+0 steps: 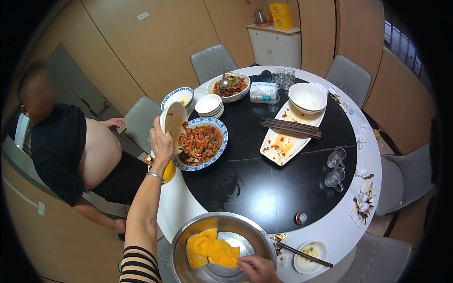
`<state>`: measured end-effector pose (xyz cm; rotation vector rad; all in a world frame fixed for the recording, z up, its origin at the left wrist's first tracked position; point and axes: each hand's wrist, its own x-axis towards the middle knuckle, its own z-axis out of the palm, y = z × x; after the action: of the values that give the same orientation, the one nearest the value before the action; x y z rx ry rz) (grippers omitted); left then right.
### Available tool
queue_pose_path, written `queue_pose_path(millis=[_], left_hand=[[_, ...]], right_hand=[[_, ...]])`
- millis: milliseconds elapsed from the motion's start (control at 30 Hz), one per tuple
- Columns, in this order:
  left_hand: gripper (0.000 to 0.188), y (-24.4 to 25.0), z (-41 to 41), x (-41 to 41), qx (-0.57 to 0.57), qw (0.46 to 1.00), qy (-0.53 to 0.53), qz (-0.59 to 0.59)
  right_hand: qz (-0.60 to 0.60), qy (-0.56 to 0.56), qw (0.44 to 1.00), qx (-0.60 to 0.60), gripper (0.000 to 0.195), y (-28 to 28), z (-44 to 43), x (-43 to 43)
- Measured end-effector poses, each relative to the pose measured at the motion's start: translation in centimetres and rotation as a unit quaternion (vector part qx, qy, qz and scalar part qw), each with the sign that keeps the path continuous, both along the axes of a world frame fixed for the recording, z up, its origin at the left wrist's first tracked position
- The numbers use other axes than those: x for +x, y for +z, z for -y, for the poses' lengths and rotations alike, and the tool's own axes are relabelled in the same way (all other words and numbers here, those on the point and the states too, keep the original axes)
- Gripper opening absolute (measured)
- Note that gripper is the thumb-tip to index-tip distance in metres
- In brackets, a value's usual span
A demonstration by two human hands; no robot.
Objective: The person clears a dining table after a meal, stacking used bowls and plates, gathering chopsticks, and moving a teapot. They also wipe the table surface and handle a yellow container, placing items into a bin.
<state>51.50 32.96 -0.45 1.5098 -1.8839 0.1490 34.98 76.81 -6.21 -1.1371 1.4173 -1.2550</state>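
My left hand (162, 141) grips a white bowl (175, 122) by its side. That bowl is tipped over a blue-patterned bowl (222, 150) full of red chopped chilli and meat in oily sauce. Food lies at the tipped bowl's lower lip and runs into the patterned one. Low in the view, my right hand (260, 269) reaches over the rim of a steel basin (180, 244). Its fingertips pinch the edge of a yellow cloth (208, 247) lying crumpled inside.
A round table (187, 201) carries a black turntable (254, 187). On it are an oblong plate (279, 141) with chopsticks (290, 128), stacked bowls (308, 97) and glass mugs (335, 169). Used tissues (363, 198) litter the right rim. A person (99, 148) stands at left.
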Motion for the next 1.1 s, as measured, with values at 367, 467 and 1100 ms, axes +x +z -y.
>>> queue_pose_path(millis=[367,467,1100], left_hand=[[0.057,2.3,-1.1,1.3,-0.089,0.991,-0.075,0.063],[0.057,2.0,-1.1,1.5,-0.073,0.993,-0.080,0.037],[0.058,1.0,-1.5,2.1,-0.097,0.988,-0.105,-0.050]], right_hand=[[0.000,0.079,0.997,0.006,0.015,0.9,0.6,1.8],[0.001,0.081,0.997,0.009,0.015,1.1,0.4,2.2],[0.013,0.086,0.994,-0.062,0.015,-0.7,0.5,2.6]])
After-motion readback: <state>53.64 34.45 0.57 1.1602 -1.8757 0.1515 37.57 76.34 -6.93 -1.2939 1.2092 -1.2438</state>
